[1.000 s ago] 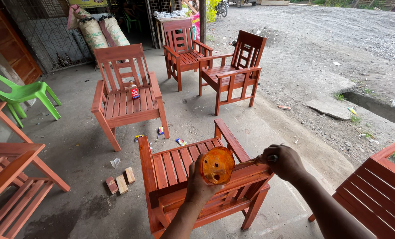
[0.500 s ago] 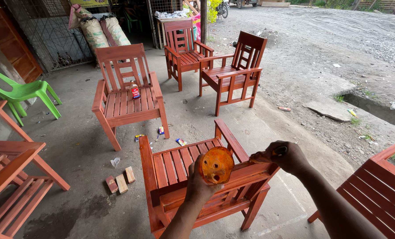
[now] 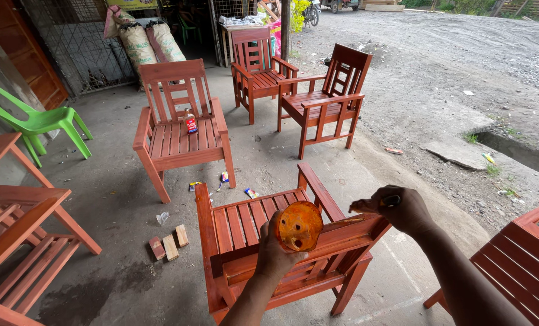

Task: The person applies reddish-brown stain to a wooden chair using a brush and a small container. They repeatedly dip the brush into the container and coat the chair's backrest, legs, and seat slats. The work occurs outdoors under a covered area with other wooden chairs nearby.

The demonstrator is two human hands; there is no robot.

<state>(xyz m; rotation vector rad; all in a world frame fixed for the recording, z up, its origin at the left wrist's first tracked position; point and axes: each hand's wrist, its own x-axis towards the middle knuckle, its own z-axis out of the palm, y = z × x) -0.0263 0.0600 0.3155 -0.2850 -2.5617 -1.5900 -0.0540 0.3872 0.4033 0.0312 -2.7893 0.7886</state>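
Observation:
My left hand holds up a round, orange-stained container over the backrest of the nearest red-brown wooden chair. My right hand is closed around a small dark object, perhaps a brush handle, just above the chair's right top rail. The chair faces away from me, its slatted seat bare.
Three more red-brown wooden chairs stand ahead, the left one with a small bottle on its seat. A green plastic chair is at left, wooden blocks and litter on the concrete, more red furniture at both edges, sacks behind.
My right hand has edged slightly left toward the chair's top rail. The container stays in my left hand at about the same place.

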